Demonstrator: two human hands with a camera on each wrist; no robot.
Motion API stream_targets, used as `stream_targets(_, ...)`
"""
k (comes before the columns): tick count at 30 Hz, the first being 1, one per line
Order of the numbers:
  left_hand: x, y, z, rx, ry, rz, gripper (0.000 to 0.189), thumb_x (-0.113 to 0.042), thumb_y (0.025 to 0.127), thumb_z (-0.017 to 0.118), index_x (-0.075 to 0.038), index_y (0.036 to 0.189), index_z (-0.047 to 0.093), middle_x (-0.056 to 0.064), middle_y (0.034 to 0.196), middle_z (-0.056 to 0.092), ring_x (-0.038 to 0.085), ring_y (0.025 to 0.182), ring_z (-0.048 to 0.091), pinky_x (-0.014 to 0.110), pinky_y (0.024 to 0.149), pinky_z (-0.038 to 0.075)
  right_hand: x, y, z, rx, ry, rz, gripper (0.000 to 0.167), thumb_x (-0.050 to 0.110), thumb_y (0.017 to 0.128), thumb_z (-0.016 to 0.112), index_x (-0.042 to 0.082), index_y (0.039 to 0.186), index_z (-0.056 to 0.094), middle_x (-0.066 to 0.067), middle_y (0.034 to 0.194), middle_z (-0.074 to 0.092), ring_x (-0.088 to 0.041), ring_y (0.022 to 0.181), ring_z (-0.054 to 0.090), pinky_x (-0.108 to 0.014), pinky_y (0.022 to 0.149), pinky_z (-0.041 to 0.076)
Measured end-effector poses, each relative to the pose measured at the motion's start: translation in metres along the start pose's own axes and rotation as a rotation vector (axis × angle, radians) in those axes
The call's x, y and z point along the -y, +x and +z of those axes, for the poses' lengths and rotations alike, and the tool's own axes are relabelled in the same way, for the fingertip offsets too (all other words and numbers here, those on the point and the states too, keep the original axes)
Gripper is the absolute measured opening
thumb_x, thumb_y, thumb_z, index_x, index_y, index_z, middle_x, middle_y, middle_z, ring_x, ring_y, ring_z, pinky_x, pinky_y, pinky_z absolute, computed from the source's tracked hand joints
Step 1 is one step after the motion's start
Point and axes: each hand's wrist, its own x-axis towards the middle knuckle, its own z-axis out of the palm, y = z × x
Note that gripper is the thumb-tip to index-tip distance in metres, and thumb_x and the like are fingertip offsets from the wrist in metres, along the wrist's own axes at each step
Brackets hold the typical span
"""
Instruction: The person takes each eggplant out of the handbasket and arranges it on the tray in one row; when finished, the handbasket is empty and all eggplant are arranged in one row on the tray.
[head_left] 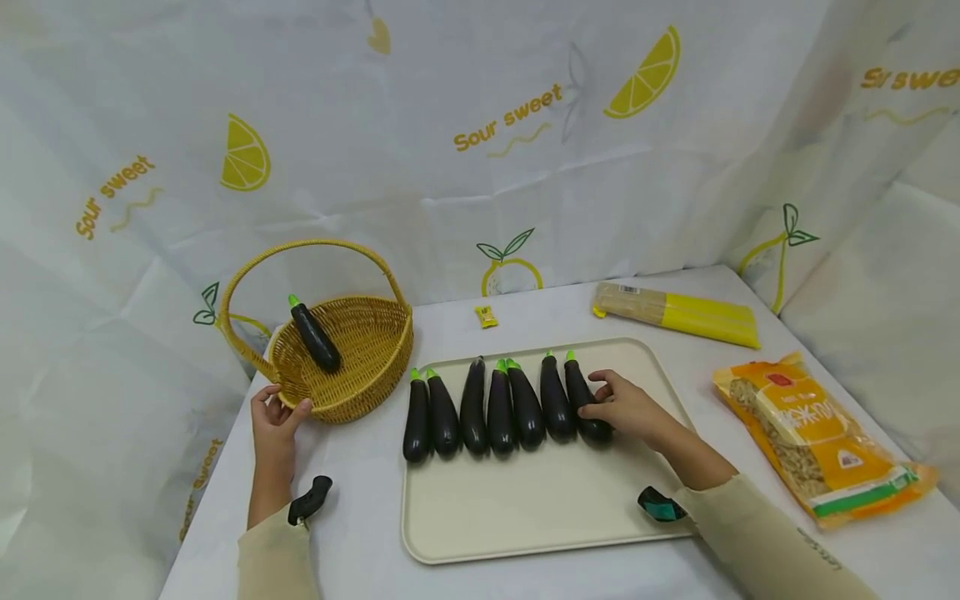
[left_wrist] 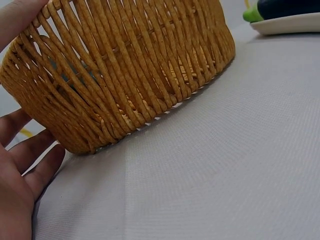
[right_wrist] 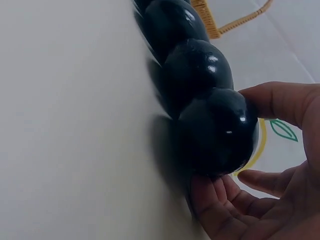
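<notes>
My left hand (head_left: 276, 427) grips the near left side of a wicker basket (head_left: 375, 385) with a tall handle; in the left wrist view the thumb lies at its rim and the fingers touch its woven wall (left_wrist: 125, 65). One dark eggplant (head_left: 316, 337) lies inside. Several more eggplants stand side by side in a row on a beige tray (head_left: 525, 508), green stem ends mostly pointing away. My right hand (head_left: 626, 408) pinches the rightmost eggplant (head_left: 583, 404) between thumb and fingers. Close up in the right wrist view, that eggplant's rounded end (right_wrist: 215, 132) sits between the fingers.
Behind the tray lies a small yellow packet (head_left: 486, 317). At the back right is a long yellow-and-clear package (head_left: 675, 313), and on the right an orange bag (head_left: 817, 437). A white printed cloth (head_left: 420, 150) hangs behind the table.
</notes>
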Motion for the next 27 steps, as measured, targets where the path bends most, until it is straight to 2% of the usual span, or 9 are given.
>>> stream_targets(9,0.0,0.001,0.0,0.001,-0.006,-0.013,0.058,-0.008,0.09,0.07,-0.022,0.129,0.03,0.013,0.153,0.033,0.021,0.134,0.038,0.026,0.106,0.033,0.001,0.001,-0.004,-0.009,-0.067,-0.01,0.075,0.039,0.087,0.071,0.0,0.142,0.038,-0.016,0.112,0.057,-0.028,0.095,0.055,-0.04,0.078,0.046)
stream_targets(14,0.0,0.0,0.0,0.001,-0.011,0.007,0.055,-0.006,0.09,0.069,-0.021,0.127,0.031,0.015,0.152,0.034,0.02,0.132,0.04,0.022,0.103,0.036,0.012,0.008,-0.015,-0.043,-0.103,-0.045,0.071,0.037,0.089,0.07,0.0,0.142,0.039,-0.016,0.113,0.056,-0.026,0.09,0.058,-0.036,0.073,0.048)
stream_targets(18,0.001,0.0,-0.001,0.006,-0.042,0.043,0.052,-0.003,0.09,0.068,-0.02,0.125,0.033,0.017,0.148,0.037,0.02,0.128,0.043,0.019,0.096,0.04,0.034,0.023,-0.02,-0.072,-0.144,-0.116,0.067,0.034,0.09,0.068,0.002,0.142,0.04,-0.016,0.115,0.056,-0.028,0.095,0.059,-0.037,0.073,0.049)
stream_targets(21,0.003,0.0,-0.002,0.015,-0.056,0.055,0.052,-0.002,0.09,0.068,-0.02,0.125,0.033,0.018,0.147,0.038,0.02,0.126,0.044,0.018,0.095,0.041,0.057,0.037,-0.016,-0.065,-0.161,-0.176,0.063,0.033,0.09,0.068,0.005,0.141,0.042,-0.014,0.115,0.057,-0.028,0.101,0.058,-0.038,0.075,0.05)
stream_targets(24,0.003,0.0,-0.001,0.018,-0.055,0.053,0.052,-0.003,0.09,0.068,-0.02,0.125,0.033,0.018,0.147,0.038,0.02,0.127,0.044,0.018,0.095,0.04,0.084,0.053,0.0,-0.022,-0.165,-0.236,0.06,0.031,0.091,0.068,0.008,0.14,0.044,-0.011,0.115,0.057,-0.027,0.102,0.058,-0.038,0.075,0.05)
stream_targets(27,0.004,0.0,0.0,0.018,-0.037,0.045,0.053,-0.006,0.09,0.069,-0.019,0.126,0.033,0.016,0.148,0.038,0.02,0.127,0.043,0.018,0.096,0.04,0.113,0.07,0.024,0.038,-0.17,-0.314,0.057,0.029,0.091,0.069,0.009,0.139,0.046,-0.009,0.113,0.057,-0.023,0.098,0.06,-0.036,0.073,0.05)
